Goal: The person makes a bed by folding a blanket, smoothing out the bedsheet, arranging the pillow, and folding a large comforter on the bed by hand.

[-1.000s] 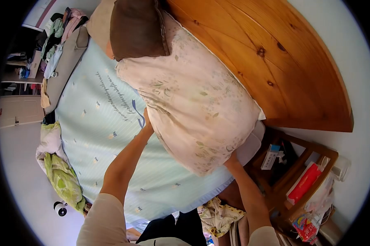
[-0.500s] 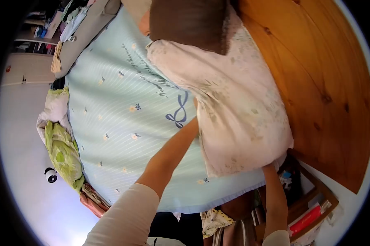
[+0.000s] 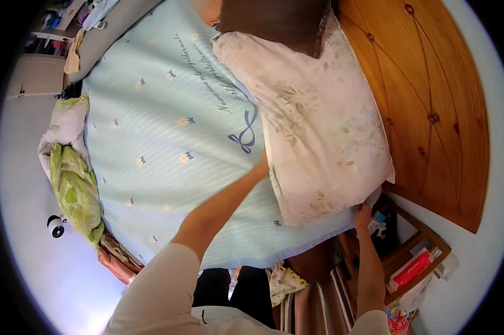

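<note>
Clutching the pale-blue bedsheet (image 3: 157,184) in our right hand (image 3: 362,216), we are holding our left hand (image 3: 264,164) under the floral pillow (image 3: 330,134), its fingers' spread hidden from us.

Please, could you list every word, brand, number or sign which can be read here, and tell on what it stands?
"make": seemingly the end of one line of dark script on the pale blue-green sheet; the rest of both script lines is too blurred to read surely.
Red pack: pale lettering, too blurred to read.
Colourful packet: markings too small to read.
I can read no number.
</note>
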A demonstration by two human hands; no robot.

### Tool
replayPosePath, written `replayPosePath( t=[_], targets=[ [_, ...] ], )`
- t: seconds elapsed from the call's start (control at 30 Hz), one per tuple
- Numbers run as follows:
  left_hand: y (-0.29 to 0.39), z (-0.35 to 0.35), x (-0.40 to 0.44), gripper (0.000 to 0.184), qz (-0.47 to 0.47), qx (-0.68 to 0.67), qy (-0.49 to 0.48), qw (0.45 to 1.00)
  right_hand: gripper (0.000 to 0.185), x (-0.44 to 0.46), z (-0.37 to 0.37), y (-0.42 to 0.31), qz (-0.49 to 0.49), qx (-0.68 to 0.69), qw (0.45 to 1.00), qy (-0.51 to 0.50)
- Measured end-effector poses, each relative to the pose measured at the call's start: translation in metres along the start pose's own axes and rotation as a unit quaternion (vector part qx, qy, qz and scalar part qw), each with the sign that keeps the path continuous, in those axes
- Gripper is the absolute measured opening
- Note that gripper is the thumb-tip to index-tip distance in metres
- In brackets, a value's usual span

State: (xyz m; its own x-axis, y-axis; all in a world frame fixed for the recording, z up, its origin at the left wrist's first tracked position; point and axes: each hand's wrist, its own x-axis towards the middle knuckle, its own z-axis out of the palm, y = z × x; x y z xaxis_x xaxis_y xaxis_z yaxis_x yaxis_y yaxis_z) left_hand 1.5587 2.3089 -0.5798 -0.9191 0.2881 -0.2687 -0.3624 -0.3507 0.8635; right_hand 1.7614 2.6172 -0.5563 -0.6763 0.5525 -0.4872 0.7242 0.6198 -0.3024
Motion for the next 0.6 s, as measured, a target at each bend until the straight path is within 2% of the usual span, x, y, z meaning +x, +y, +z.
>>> replayPosePath(
  t=[0.03,0.07,0.1,0.17,0.2,0.23,0.3,0.33,0.4,0.43,0.47,0.5,0.57,0.6],
  targets=[
    [0.006,0.007,-0.028,0.039,0.034,0.089,-0.002,0.995,0.029,0.002,0.006,-0.002,0.020,-0.027,0.999,0.037],
    [0.014,0.016,-0.050,0.041,0.069,0.295,-0.011,0.953,0.025,0.004,0.013,-0.002,0.041,-0.052,0.995,0.073],
    [0.023,0.025,-0.073,0.043,0.107,0.486,-0.004,0.867,0.025,0.010,0.018,-0.003,0.035,-0.040,0.994,0.094],
    [0.025,0.029,-0.137,0.047,0.040,0.535,-0.107,0.837,0.025,0.018,0.030,0.002,0.025,-0.016,0.992,0.126],
    [0.021,0.020,-0.183,0.053,0.056,0.562,-0.148,0.812,0.027,0.020,0.039,0.009,-0.004,-0.019,0.984,0.176],
    [-0.005,0.011,-0.231,0.059,0.064,0.625,-0.165,0.760,0.027,0.021,0.040,0.009,-0.004,-0.016,0.988,0.152],
    [0.013,0.006,-0.286,0.060,-0.088,0.628,-0.280,0.721,0.028,0.023,0.040,0.010,-0.006,-0.013,0.995,0.103],
    [0.008,0.000,-0.301,0.059,-0.104,0.673,-0.301,0.668,0.029,0.024,0.045,0.013,-0.064,-0.016,0.987,0.144],
    [-0.015,-0.014,-0.321,0.057,-0.133,0.749,-0.339,0.553,0.030,0.030,0.047,0.017,-0.124,-0.045,0.978,0.162],
    [-0.032,-0.016,-0.328,0.055,-0.115,0.761,-0.315,0.555,0.030,0.029,0.045,0.020,-0.153,-0.062,0.972,0.169],
    [-0.051,-0.018,-0.334,0.053,-0.097,0.774,-0.288,0.556,0.033,0.034,0.054,0.041,-0.237,-0.030,0.956,0.173],
    [-0.061,-0.021,-0.336,0.051,-0.078,0.787,-0.260,0.554,0.034,0.033,0.053,0.032,-0.218,-0.042,0.962,0.158],
    [-0.057,-0.014,-0.337,0.049,-0.081,0.775,-0.223,0.585,0.037,0.028,0.042,0.020,-0.179,-0.068,0.973,0.129],
    [-0.051,-0.010,-0.336,0.048,-0.079,0.768,-0.208,0.600,0.038,0.042,0.055,0.046,-0.206,-0.032,0.966,0.152]
  ],
)
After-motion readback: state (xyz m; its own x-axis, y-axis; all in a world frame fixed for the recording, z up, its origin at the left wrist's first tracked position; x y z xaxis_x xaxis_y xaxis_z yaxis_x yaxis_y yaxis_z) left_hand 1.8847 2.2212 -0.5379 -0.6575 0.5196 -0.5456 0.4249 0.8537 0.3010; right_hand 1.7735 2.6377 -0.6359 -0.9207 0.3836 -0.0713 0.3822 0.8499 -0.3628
